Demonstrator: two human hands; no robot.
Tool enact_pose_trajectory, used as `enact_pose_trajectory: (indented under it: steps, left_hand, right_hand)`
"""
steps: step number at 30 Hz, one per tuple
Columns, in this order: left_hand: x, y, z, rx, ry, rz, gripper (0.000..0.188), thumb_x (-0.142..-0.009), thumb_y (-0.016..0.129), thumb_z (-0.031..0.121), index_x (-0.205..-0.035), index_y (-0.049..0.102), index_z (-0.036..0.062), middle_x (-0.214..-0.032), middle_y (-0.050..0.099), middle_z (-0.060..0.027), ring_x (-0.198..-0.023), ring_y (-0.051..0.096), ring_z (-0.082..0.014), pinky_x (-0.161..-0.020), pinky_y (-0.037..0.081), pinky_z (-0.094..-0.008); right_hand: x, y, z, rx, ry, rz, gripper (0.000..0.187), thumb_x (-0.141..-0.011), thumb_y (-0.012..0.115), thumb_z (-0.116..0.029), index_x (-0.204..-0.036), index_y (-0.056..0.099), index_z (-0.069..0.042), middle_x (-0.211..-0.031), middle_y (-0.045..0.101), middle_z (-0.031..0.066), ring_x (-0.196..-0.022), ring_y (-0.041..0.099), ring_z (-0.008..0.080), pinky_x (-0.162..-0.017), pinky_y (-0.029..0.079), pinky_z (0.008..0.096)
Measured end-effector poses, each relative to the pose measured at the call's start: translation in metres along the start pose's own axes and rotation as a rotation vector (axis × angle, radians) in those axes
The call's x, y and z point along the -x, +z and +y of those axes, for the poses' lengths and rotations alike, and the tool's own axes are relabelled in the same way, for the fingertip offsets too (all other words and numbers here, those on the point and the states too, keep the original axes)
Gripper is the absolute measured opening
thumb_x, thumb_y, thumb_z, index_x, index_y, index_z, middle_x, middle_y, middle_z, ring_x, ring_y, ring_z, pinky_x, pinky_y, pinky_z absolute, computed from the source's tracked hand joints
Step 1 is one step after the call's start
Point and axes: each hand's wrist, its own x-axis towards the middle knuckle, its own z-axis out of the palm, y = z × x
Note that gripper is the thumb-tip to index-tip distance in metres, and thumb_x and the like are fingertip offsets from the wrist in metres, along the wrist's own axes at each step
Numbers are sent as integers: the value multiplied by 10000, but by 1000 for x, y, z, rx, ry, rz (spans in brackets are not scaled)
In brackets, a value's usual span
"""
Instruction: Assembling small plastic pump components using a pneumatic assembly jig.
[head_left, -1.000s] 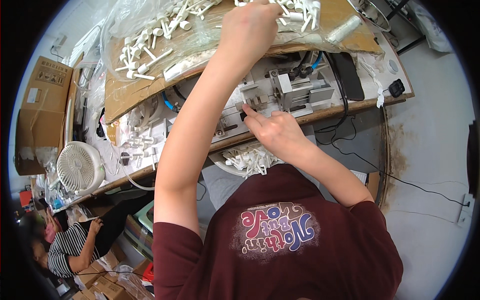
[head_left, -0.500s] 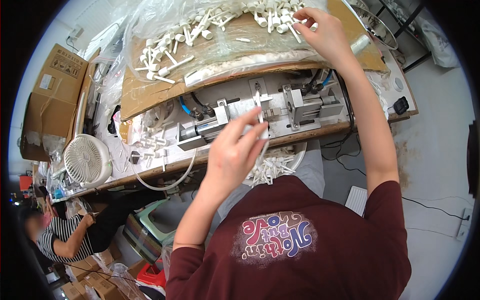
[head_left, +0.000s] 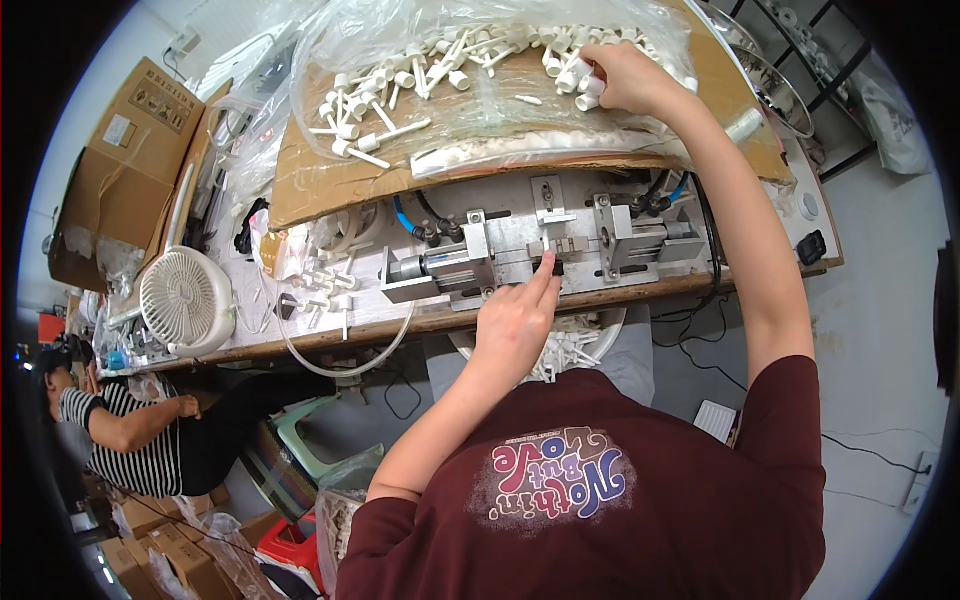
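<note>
My left hand reaches to the metal clamping fixture on the bench, with its index and middle fingers stretched out. The index fingertip rests at a small white piece in the middle of the fixture, beside a black block. My right hand is at the right end of a pile of white mallet-shaped plastic parts. Its fingers are bent round one white part; the grip is partly hidden. A white tub of similar parts stands below the bench edge, in front of my body.
The pile lies on a cardboard sheet with clear plastic film, above the fixture. Air cylinders with blue and black hoses flank the fixture. A white fan and loose white parts are at left. Another person sits farther left.
My left hand has moved from holding a slim white part before the fixture to touching its middle. My right hand has closed at the pile. The view has shifted slightly.
</note>
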Motion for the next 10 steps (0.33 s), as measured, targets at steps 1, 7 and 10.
enact_pose_trajectory:
  steps: [1, 7, 10]
  left_hand:
    - [-4, 0, -2, -11, -3, -9, 257, -749, 736, 74, -995, 680, 29, -1257, 638, -122, -739, 677, -221, -643, 517, -333]
    - [-9, 4, -8, 23, 0, 1, 247, -738, 726, 87, -979, 689, 49, -1254, 641, -114, -579, 641, -235, -575, 515, -326]
    - [0, -12, -18, -76, -88, 12, 249, -733, 720, 84, -979, 692, 57, -1252, 642, -121, -570, 639, -229, -557, 514, -328]
  right_hand:
    - [5, 0, -4, 22, -37, -26, 314, -667, 674, 24, -962, 569, -3, -904, 658, 160, -884, 626, 348, -768, 488, 420]
    - [15, 3, -12, -14, -275, 53, 234, -675, 653, 18, -869, 523, 25, -920, 625, 170, -872, 594, 352, -744, 466, 437]
    - [10, 3, -20, -102, -299, 94, 244, -705, 666, -11, -940, 600, -19, -986, 634, 183, -909, 606, 330, -760, 490, 380]
